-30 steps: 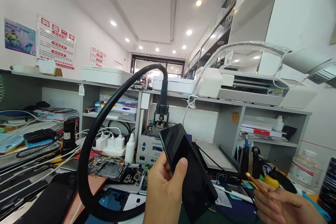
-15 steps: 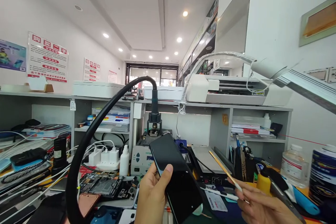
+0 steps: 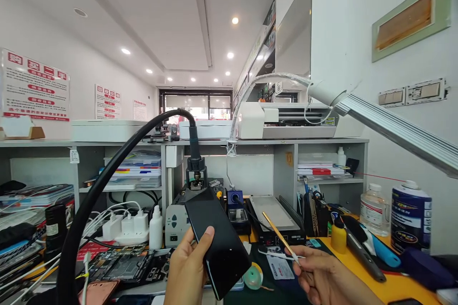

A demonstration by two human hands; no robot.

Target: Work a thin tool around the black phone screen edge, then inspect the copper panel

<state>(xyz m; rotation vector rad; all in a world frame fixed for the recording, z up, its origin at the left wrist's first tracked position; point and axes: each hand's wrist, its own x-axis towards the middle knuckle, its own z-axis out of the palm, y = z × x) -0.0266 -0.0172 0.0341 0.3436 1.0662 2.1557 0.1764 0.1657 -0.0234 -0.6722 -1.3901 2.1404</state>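
Observation:
A black smartphone (image 3: 217, 243) is tilted in my left hand (image 3: 189, 267), the thumb pressing on its dark face and the fingers behind it. To the right, my right hand (image 3: 322, 271) pinches a thin golden-brown stick (image 3: 275, 228) with a white lower end; its kind is unclear. The stick points up and left, apart from the phone. Close to the right fingertips is a slim white thing (image 3: 274, 252); whether the hand touches it I cannot tell. A printed card (image 3: 281, 267) and a round pale-green disc (image 3: 253, 276) lie on the dark mat below.
A thick black hose (image 3: 107, 167) arches over the left side. Opened circuit boards (image 3: 119, 259), a white power strip (image 3: 130, 234) and a white bottle (image 3: 156, 228) stand left. A yellow bottle (image 3: 338, 236), clear bottle (image 3: 374, 209) and dark-blue can (image 3: 411, 219) stand right. A lamp arm (image 3: 397, 128) hangs above.
The view has turned to the right, so the surroundings have shifted left. The phone appears more turned and fully in frame. Both hands keep their grip.

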